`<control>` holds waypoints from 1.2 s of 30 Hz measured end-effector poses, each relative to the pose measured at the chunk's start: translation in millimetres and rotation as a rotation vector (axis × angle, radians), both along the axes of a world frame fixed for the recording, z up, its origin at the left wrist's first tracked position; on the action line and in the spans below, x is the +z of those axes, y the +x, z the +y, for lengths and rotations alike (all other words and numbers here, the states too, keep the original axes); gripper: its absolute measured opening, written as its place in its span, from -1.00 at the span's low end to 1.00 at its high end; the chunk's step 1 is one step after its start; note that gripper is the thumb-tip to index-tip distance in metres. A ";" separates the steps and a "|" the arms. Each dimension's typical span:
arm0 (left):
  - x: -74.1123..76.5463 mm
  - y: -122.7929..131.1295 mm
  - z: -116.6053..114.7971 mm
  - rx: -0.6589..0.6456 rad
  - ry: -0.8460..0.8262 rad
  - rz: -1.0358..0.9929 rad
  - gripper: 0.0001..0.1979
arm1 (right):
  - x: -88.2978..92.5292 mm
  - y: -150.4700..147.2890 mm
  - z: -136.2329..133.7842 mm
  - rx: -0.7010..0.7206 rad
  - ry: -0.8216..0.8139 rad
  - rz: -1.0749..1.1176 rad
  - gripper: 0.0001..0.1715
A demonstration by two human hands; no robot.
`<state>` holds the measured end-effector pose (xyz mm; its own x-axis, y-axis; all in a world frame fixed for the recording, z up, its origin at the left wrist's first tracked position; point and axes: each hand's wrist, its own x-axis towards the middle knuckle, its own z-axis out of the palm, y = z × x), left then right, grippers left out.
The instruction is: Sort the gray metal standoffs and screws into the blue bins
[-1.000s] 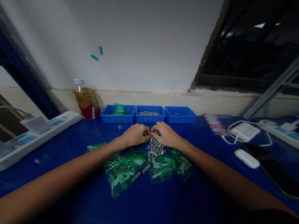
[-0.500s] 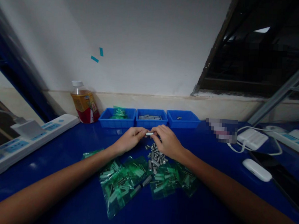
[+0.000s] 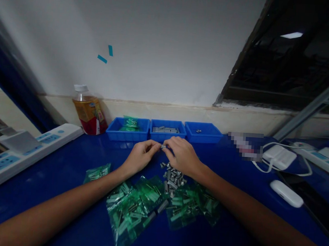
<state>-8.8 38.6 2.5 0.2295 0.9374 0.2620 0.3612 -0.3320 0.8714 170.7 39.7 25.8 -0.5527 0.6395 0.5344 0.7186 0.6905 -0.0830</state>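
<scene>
My left hand (image 3: 142, 154) and my right hand (image 3: 181, 153) meet at the middle, both closed on one small metal part (image 3: 163, 147) between their fingertips. Fingers hide most of that part. Below my right hand lies a pile of small metal pieces (image 3: 173, 178). Green bags with long thin parts (image 3: 131, 210) lie in front of my left forearm, and another green bag (image 3: 183, 205) is right of them. Behind the hands stand three blue trays: the left (image 3: 127, 135) holds a green bag, the middle (image 3: 167, 137) holds metal rods, the right (image 3: 204, 138) a few small pieces.
A bottle (image 3: 89, 113) stands at the back left beside a white power strip (image 3: 34, 148). At the right are a white charger (image 3: 281, 157) with cables, a white case (image 3: 286, 193) and a dark phone (image 3: 312, 202). A wall rises behind the trays.
The view has shifted slightly. The metal part between my fingertips now shows less, and my hands are still close together around it.
</scene>
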 end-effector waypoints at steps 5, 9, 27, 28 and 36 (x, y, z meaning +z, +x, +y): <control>7.4 -3.7 -5.3 -0.234 0.022 0.195 -0.68 | 22.8 2.6 55.7 -0.288 -0.085 -0.116 -0.77; 12.4 -11.2 -9.3 -0.537 0.156 0.376 -0.74 | 35.7 -6.2 90.9 -0.407 -0.263 -0.206 -0.71; 8.5 -8.3 -15.4 -0.416 0.485 0.619 -0.83 | -17.0 30.0 -58.7 -0.021 -0.122 0.095 -0.88; 12.4 -6.9 -17.8 -0.395 0.510 0.634 -0.83 | -17.6 28.4 -57.9 -0.022 -0.114 0.106 -0.88; 28.2 17.8 -61.6 -0.079 0.089 0.026 -0.72 | -8.7 20.3 -75.4 -0.014 0.089 0.173 -0.70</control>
